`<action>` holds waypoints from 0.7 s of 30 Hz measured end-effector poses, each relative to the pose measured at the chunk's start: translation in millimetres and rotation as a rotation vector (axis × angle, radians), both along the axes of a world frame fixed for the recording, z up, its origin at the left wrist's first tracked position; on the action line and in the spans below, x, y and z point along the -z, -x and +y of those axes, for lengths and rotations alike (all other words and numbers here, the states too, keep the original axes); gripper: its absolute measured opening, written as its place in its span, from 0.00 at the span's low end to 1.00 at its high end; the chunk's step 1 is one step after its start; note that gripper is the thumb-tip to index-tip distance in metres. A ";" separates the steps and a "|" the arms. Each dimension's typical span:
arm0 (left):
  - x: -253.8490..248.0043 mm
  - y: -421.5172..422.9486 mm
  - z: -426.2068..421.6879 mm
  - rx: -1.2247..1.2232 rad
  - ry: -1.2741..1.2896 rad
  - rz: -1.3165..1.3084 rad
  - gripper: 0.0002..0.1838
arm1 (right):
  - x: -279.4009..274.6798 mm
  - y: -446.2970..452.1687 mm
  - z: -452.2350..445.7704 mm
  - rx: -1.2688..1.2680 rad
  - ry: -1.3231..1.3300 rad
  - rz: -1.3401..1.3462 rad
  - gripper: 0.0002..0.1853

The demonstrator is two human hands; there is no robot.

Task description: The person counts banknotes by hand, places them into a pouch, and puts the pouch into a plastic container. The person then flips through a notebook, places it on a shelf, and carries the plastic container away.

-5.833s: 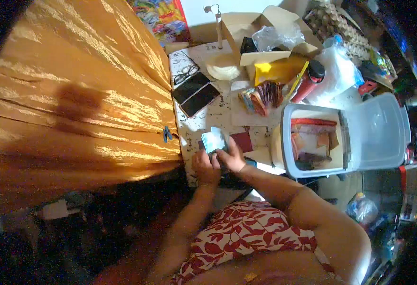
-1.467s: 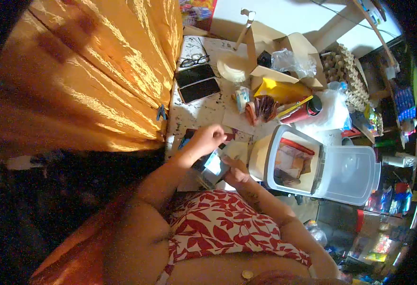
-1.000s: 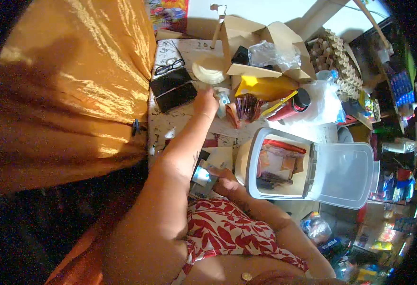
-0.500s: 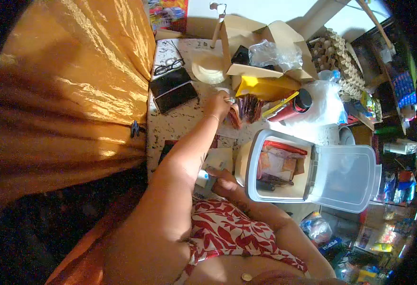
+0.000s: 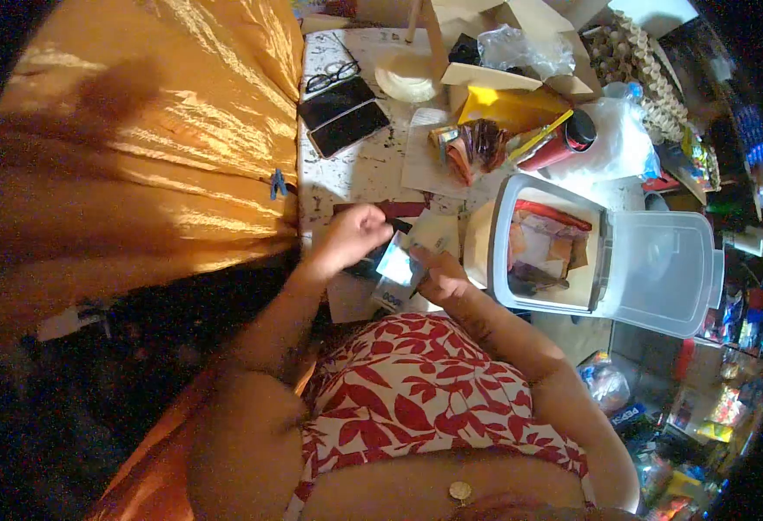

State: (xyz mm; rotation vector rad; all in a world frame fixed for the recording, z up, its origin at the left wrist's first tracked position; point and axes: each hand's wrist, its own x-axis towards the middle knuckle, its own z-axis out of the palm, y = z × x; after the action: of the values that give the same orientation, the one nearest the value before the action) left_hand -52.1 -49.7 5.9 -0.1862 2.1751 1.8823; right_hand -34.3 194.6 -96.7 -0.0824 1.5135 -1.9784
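My right hand (image 5: 440, 276) is closed on a small clear plastic packet (image 5: 399, 267) with a bright white-blue patch and some lettering. Just left of it, my left hand (image 5: 357, 236) is held with curled fingers. Whether anything is pinched in those fingers cannot be made out. Pale paper (image 5: 438, 233) and a dark red flat item (image 5: 403, 209) lie beneath and behind the hands. Farther back, a bunch of brownish-red packets (image 5: 477, 149) rests on a white sheet (image 5: 418, 165).
An open plastic bin (image 5: 505, 252) with papers inside stands at right, its clear lid (image 5: 663, 269) swung outward. Behind are a red tumbler (image 5: 559, 143), a yellow packet (image 5: 498, 106) and a cardboard box (image 5: 494, 76). Two dark phones (image 5: 346, 122) and glasses (image 5: 333, 76) lie at back left.
My left hand has drawn back from the brownish-red packets toward my right hand. The view has tilted down, and the clear packet shows more fully.
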 end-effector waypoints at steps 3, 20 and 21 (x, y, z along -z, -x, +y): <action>6.2 -39.9 -1.8 0.074 0.199 0.143 0.14 | -113.8 5.9 -38.1 0.131 0.257 -0.635 0.19; 11.4 -61.5 -9.1 -0.391 0.119 0.263 0.05 | -105.3 -1.4 -76.0 0.130 0.280 -0.570 0.16; -0.3 -61.4 -6.8 -0.368 0.035 0.296 0.04 | -104.1 1.9 -75.5 0.120 0.282 -0.586 0.17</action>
State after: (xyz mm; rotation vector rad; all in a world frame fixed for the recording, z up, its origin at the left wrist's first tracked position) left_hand 9.3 -56.6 6.2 -0.3565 2.5109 2.1864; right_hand -36.2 119.1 7.4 0.4434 0.8784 -2.0546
